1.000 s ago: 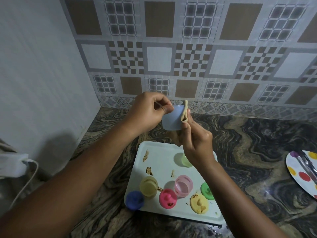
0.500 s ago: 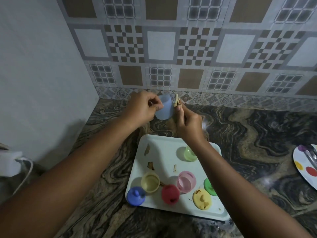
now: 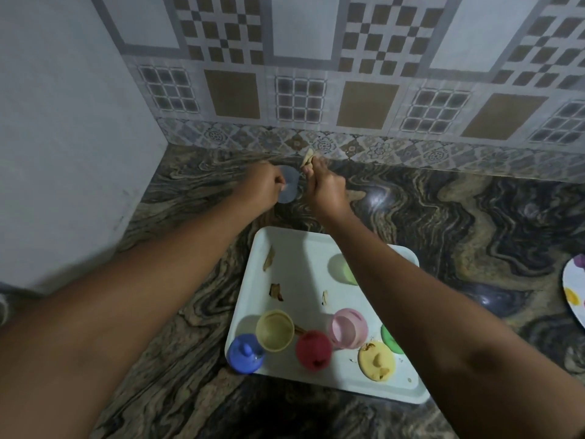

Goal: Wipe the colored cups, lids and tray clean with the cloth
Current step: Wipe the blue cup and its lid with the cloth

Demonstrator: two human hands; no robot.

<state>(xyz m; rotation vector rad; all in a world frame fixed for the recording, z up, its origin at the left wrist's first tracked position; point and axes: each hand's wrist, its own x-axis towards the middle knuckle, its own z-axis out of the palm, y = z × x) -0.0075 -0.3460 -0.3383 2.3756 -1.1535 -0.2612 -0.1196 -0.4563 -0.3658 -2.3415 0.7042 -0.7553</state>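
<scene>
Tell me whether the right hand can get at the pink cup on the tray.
Probably not straight away: the right hand pinches the cloth at the blue cup beyond the tray. The pink cup itself sits uncovered.

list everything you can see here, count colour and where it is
tray: 1, white, on the counter
blue cup: 1, pale blue, held beyond the tray
yellow cup, pink cup, green cup: 1 each, on the tray
blue lid, red lid, yellow lid, green lid: 1 each, along the tray's near edge
cloth: 1, beige, by the blue cup
smears: several, brown, on the tray
plate: 1, white, coloured dots, far right
counter: 1, dark marbled
tiles: brown and grey, back wall
left hand: holds the blue cup
right hand: pinches the cloth
</scene>
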